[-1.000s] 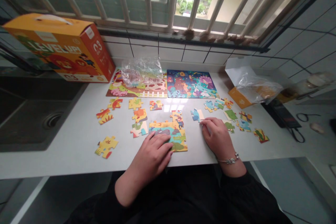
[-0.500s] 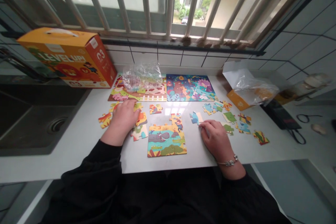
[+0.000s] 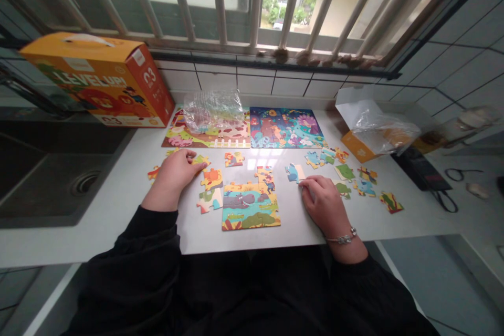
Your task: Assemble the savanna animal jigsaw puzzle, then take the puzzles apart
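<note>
Best lift the yellow piece point(image 3: 203, 159), left of centre, by its edges; left hand point(image 3: 173, 176) curled there, right hand point(image 3: 325, 202) by the blue piece point(image 3: 292, 173), grips unclear.

The countertop point(image 3: 297, 226) is smooth and glossy, the plastic wrap point(image 3: 214, 110) crinkled, the puzzle pieces point(image 3: 234, 159) apparently cardboard.

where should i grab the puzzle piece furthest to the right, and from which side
Probably by two opposite side edges of the furthest-right piece, pinched from above on the near side. It is thin and lies flat on the counter, so its edges offer the best hold, and the neighbouring pieces lie to its left.
</note>
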### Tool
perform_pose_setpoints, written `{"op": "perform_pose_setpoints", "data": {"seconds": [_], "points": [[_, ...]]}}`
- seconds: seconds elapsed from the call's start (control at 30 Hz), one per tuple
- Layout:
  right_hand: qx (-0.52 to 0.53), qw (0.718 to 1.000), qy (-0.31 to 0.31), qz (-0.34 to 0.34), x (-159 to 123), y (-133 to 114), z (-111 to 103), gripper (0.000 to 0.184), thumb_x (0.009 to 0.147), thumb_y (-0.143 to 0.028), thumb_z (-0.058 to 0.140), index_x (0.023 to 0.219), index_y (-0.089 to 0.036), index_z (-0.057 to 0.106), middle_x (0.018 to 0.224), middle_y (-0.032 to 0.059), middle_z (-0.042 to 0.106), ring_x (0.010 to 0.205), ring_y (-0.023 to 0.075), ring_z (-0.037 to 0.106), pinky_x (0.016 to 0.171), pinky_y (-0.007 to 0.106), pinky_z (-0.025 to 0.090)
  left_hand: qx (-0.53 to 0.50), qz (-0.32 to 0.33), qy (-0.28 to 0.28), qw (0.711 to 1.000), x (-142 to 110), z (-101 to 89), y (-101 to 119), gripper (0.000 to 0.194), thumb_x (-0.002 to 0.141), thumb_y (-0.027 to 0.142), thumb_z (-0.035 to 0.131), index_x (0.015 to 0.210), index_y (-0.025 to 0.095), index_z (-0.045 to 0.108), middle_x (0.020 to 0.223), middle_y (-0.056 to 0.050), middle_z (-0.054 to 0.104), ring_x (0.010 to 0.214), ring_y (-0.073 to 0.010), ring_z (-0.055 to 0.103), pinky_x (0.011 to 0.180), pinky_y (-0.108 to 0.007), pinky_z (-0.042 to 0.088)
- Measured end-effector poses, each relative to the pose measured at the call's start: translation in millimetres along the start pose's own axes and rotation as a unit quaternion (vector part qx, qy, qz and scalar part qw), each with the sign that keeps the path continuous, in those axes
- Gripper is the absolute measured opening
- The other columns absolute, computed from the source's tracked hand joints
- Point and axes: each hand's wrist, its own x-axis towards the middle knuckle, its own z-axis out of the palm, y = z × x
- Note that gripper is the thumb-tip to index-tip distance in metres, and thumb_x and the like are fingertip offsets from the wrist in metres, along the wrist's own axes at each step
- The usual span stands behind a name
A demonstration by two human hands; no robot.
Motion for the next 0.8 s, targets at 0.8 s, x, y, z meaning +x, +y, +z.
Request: {"op": "perform_pose_setpoints", "data": {"seconds": [0.8], "points": [[0.006, 1.000, 0.005, -0.007, 0, 0, 1, 0.016, 0.103, -0.016, 0.065, 0.112, -0.022, 0.077, 0.115, 0.0113, 0.077, 0.108, 0.0314, 0.069, 0.098, 0.049, 0.054, -0.094, 0.128, 0.119, 0.980, -10, 3.5, 1, 0.030, 0.084, 0.043, 0.085, 0.101, 0.024, 0.069, 0.108, -0.005, 0.077, 0.095, -0.0267, 0.071, 0.087, -0.037, 0.053]]}}
